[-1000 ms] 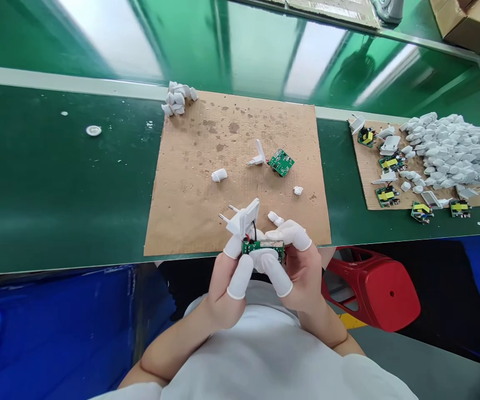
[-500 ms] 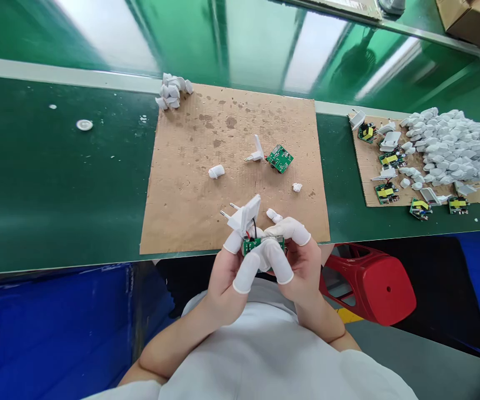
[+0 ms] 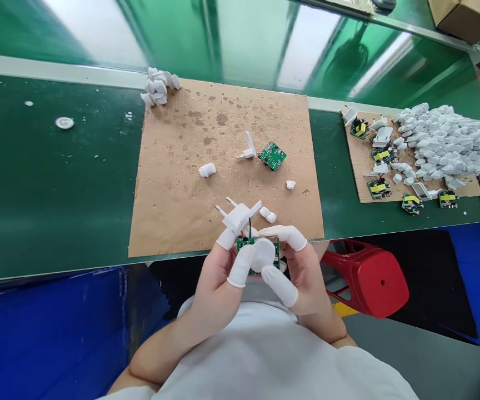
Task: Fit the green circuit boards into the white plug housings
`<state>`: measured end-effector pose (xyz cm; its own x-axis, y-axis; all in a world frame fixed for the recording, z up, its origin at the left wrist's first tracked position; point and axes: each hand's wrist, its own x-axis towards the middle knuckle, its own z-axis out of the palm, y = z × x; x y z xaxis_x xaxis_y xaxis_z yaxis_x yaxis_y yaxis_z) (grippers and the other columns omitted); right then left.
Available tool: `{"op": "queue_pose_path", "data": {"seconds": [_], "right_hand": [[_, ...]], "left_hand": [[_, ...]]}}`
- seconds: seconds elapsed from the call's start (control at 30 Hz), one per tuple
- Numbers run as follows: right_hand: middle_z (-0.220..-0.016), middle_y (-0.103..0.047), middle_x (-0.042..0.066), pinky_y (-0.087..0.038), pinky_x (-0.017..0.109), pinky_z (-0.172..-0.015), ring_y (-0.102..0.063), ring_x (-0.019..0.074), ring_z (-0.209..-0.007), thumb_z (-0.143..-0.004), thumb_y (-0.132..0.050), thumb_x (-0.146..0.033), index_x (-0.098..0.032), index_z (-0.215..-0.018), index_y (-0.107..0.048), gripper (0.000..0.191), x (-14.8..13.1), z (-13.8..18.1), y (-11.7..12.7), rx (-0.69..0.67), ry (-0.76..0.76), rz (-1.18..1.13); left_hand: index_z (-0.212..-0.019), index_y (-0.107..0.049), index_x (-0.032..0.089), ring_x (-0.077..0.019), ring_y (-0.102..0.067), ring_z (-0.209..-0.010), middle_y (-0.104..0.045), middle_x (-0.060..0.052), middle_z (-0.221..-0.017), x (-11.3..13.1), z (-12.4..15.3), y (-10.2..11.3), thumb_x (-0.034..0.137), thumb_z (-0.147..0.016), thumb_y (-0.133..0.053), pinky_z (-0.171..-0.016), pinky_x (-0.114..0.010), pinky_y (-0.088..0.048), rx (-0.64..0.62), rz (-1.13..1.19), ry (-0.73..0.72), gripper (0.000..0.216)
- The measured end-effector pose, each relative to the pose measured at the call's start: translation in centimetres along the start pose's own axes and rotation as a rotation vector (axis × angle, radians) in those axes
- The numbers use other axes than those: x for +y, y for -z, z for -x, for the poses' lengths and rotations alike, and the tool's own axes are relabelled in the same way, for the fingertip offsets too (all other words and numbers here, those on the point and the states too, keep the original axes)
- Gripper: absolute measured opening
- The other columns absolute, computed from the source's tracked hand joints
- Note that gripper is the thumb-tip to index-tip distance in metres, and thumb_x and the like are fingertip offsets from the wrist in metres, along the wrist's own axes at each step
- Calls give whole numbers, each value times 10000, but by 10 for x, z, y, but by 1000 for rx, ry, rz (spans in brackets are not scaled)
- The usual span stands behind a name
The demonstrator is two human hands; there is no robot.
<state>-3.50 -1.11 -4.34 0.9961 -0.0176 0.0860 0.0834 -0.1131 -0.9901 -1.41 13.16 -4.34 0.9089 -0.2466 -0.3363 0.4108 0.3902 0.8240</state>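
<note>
Both hands, with white finger cots, grip a green circuit board [image 3: 240, 243] at the near edge of the cardboard. A white two-pin plug [image 3: 236, 217] hangs on it by a red and a black wire. On the board's face lies a flattened round piece of white putty [image 3: 264, 255]. My left hand [image 3: 219, 280] holds the board's left side, thumb at the putty. My right hand [image 3: 302, 275] holds the right side, its thumb at the putty's lower edge. Just beyond are a white putty piece [image 3: 268, 215], a white roll [image 3: 207, 170] and a small crumb [image 3: 290, 184].
On the cardboard sheet [image 3: 173, 211] lies another circuit board [image 3: 273, 156] with its plug [image 3: 248, 149]. White pieces [image 3: 159, 87] sit at its far left corner. Rightward is a large white heap [image 3: 448, 144] beside several boards. A red stool [image 3: 381, 283] stands below the bench.
My thumbs have moved apart, uncovering the round, flattened putty on the board. The plug has tilted lower. The whole view has shifted slightly.
</note>
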Motion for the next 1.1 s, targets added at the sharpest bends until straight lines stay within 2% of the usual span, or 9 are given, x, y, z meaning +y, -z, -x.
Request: {"op": "queue_pose_path", "data": {"seconds": [0.17, 0.27, 0.4, 0.5, 0.6, 0.73, 0.9, 1.0, 1.1], "right_hand": [[-904, -648, 31, -620, 313, -736, -658, 186, -834, -979, -632, -259, -249, -1189, -646, 211, -5, 4, 1, 0, 7, -35], [-1000, -667, 53, -605, 297, -705, -672, 197, -899, -981, -649, -258, -240, -1221, -646, 240, -4, 4, 3, -26, 5, -71], [-1168, -688, 73, -582, 299, -731, -662, 193, -898, -945, -745, -274, -266, -1411, -593, 490, 0, 3, 9, -142, 49, -102], [-1201, -689, 87, -548, 270, -648, -602, 146, -747, -998, -718, -307, -275, -1529, -521, 568, 4, 3, 12, -208, 108, -20], [-1138, -698, 89, -564, 261, -642, -568, 135, -701, -1064, -653, -433, -262, -1543, -517, 527, 5, 1, 12, -167, 229, 114], [-942, -654, 30, -560, 227, -649, -556, 125, -676, -1033, -674, -517, -267, -1524, -540, 568, 7, -2, 11, -136, 321, 204], [-816, -573, -13, -531, 212, -597, -520, 115, -628, -996, -722, -521, -293, -1506, -585, 575, 15, -6, 9, -96, 369, 73], [-795, -582, -17, -520, 223, -589, -512, 117, -613, -958, -788, -478, -298, -1511, -589, 614, 19, -9, 8, -99, 375, 27], [-809, -644, -5, -533, 238, -587, -568, 134, -633, -966, -761, -546, -297, -1511, -584, 624, 20, -12, 9, -88, 393, 14]], "left_hand": [[-1121, -778, 336, -147, -743, -801, -749, -9, -964, 4, 3, 0, 440, -898, -834, -698, -190, -634, -16, 72, -10, 253], [-1083, -767, 292, -130, -708, -720, -720, 0, -888, 5, 3, 1, 431, -897, -838, -660, -198, -628, -35, 103, 18, 242], [-1305, -693, 283, -167, -690, -887, -705, -37, -1037, 6, 5, 4, 477, -979, -738, -776, -257, -627, -49, 16, 34, 382], [-1416, -632, 320, -154, -635, -844, -674, -39, -1043, 11, 10, 7, 545, -999, -687, -695, -231, -573, -39, 19, 85, 476], [-1372, -631, 400, -104, -555, -741, -615, 5, -921, 17, 12, 12, 483, -1035, -657, -609, -171, -493, -207, 38, 86, 349], [-1390, -567, 433, -96, -595, -876, -639, 14, -1022, 20, 8, 20, 343, -1103, -559, -765, -158, -525, -365, -72, 44, 301], [-1333, -579, 339, -100, -600, -851, -651, -8, -1039, 20, 8, 19, 357, -1054, -659, -711, -160, -491, -296, 82, 135, 291], [-1302, -615, 301, -122, -592, -825, -648, -12, -961, 23, 12, 13, 468, -994, -728, -703, -193, -482, -245, 161, 253, 368], [-1331, -621, 283, -106, -508, -733, -576, -1, -866, 25, 16, 8, 485, -932, -794, -654, -200, -429, -148, 170, 240, 480]]}}
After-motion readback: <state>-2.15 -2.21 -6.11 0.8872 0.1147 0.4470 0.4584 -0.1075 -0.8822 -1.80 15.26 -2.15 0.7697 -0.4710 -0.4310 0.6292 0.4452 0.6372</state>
